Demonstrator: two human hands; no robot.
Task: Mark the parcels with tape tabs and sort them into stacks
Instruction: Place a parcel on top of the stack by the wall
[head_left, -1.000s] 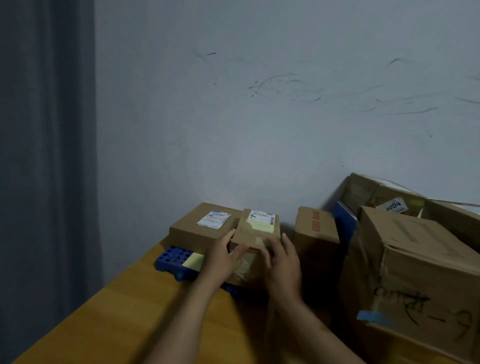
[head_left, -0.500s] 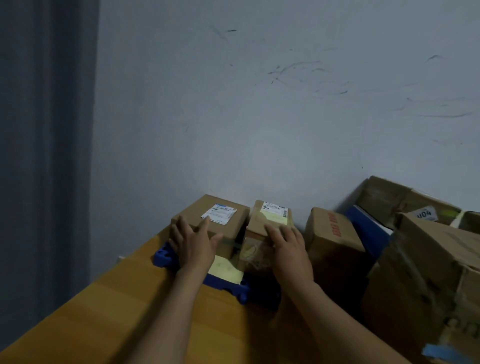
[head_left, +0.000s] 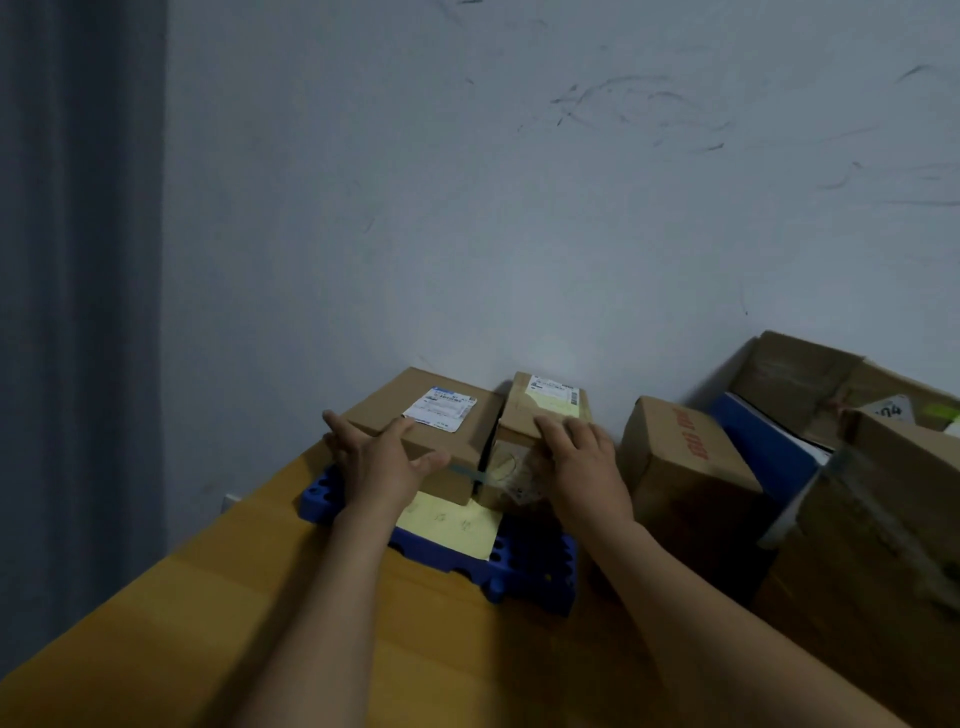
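- The narrow parcel (head_left: 540, 415) stands on the blue tray (head_left: 535, 571) near the wall, just beside the wide parcel (head_left: 415, 421). Each has a white label on top.
- The right hand (head_left: 582, 467) lies on the narrow parcel's near top edge, fingers laid flat over it.
- The left hand (head_left: 384, 462) rests on the wide parcel's near corner, fingers spread and straight, thumb along its front face. The two hands are apart, one on each parcel.
- The tray has round holes and also carries a yellow note (head_left: 452, 525), which lies flat in front of the wide parcel.
- The tray sits on the wooden surface (head_left: 208, 623).
- To the right stand a box with red print (head_left: 675, 467) and larger cartons (head_left: 857, 519); their contents cannot be made out.
- A second ago both hands gripped the narrow parcel; the left hand has since moved to the wide parcel.
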